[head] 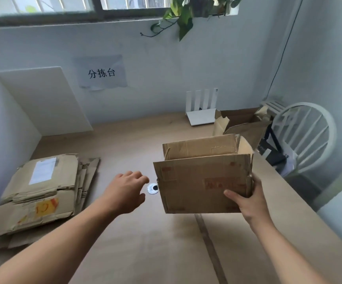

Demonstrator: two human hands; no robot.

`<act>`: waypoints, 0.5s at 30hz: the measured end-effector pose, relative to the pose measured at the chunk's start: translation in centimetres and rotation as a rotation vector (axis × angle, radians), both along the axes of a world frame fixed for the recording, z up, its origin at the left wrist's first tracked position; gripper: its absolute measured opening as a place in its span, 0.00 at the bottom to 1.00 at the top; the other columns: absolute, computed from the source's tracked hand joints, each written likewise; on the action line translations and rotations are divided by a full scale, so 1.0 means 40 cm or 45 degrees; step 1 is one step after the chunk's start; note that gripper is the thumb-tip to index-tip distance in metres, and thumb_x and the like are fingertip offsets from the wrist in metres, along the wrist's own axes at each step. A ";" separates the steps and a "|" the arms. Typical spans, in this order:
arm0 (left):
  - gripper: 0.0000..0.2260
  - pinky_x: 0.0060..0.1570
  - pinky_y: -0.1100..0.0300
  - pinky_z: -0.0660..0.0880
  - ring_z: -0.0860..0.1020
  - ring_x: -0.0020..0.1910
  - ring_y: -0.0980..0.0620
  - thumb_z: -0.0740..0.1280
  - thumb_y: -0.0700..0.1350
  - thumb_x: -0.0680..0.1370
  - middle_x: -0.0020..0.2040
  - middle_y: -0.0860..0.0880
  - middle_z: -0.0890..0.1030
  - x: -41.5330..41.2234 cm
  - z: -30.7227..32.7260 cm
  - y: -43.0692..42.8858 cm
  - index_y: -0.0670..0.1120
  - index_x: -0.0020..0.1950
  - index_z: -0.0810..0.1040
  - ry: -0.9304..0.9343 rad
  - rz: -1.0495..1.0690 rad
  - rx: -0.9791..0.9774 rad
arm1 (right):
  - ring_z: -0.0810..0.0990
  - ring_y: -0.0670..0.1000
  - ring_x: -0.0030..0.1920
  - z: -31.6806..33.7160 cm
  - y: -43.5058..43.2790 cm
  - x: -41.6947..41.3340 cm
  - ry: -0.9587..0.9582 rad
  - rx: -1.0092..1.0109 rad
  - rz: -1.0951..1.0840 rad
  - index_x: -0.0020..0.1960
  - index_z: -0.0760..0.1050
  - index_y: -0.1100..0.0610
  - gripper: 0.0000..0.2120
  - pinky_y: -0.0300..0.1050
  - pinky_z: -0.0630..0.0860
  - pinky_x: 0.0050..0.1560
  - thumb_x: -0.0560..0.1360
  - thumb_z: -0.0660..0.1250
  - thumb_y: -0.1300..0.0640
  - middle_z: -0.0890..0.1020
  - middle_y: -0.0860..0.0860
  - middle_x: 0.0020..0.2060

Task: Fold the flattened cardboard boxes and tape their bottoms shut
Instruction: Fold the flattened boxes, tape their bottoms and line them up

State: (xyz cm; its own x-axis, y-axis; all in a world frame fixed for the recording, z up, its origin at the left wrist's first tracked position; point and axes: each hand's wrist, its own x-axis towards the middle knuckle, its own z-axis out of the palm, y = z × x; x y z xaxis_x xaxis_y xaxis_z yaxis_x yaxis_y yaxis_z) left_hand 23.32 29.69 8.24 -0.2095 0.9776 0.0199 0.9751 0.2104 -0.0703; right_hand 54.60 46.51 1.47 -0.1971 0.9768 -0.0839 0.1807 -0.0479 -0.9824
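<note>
Cardboard box (203,181), long axis left-to-right at frame centre-right: our right hand (248,201) grips its right end; our left hand (125,191), relaxed and empty, hovers just left.

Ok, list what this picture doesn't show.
Head view.
Held box: underside hidden by its own front wall; taped or not, unclear.
Flat cardboard pile: cut by the left edge; count unclear.
Round disc on table: partly behind the box, too small to identify.
</note>
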 end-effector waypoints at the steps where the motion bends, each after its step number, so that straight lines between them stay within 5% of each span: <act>1: 0.19 0.61 0.56 0.68 0.72 0.65 0.49 0.64 0.53 0.79 0.68 0.54 0.73 -0.011 -0.008 0.045 0.54 0.70 0.71 -0.018 0.014 -0.012 | 0.78 0.47 0.58 -0.008 0.049 -0.024 0.003 0.002 0.023 0.68 0.64 0.37 0.42 0.58 0.76 0.64 0.63 0.83 0.56 0.77 0.39 0.56; 7: 0.21 0.61 0.56 0.69 0.71 0.65 0.50 0.65 0.54 0.78 0.66 0.55 0.74 -0.083 -0.080 0.247 0.55 0.71 0.71 -0.185 0.143 -0.040 | 0.80 0.43 0.57 -0.063 0.305 -0.185 0.101 0.015 0.096 0.59 0.67 0.27 0.41 0.54 0.78 0.62 0.61 0.84 0.58 0.81 0.41 0.55; 12: 0.20 0.62 0.57 0.69 0.71 0.65 0.52 0.66 0.53 0.78 0.65 0.56 0.74 -0.146 -0.163 0.342 0.55 0.70 0.72 -0.308 0.229 -0.022 | 0.80 0.45 0.59 -0.126 0.482 -0.289 0.148 0.051 0.107 0.60 0.66 0.24 0.43 0.57 0.77 0.63 0.56 0.85 0.49 0.81 0.42 0.57; 15: 0.19 0.61 0.57 0.70 0.72 0.63 0.53 0.68 0.52 0.78 0.64 0.58 0.74 -0.167 -0.209 0.378 0.55 0.69 0.73 -0.384 0.275 0.011 | 0.78 0.46 0.62 -0.161 0.557 -0.323 0.062 0.105 0.114 0.68 0.65 0.31 0.44 0.51 0.75 0.66 0.59 0.84 0.49 0.80 0.42 0.60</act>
State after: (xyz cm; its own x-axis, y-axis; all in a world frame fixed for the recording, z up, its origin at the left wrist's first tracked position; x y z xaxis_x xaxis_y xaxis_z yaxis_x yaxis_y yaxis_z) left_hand 16.62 44.82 -0.10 -0.4085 0.9103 -0.0663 0.8849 0.4128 0.2159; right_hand 41.69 68.80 -4.97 -0.2854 0.9584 0.0078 0.1329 0.0477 -0.9900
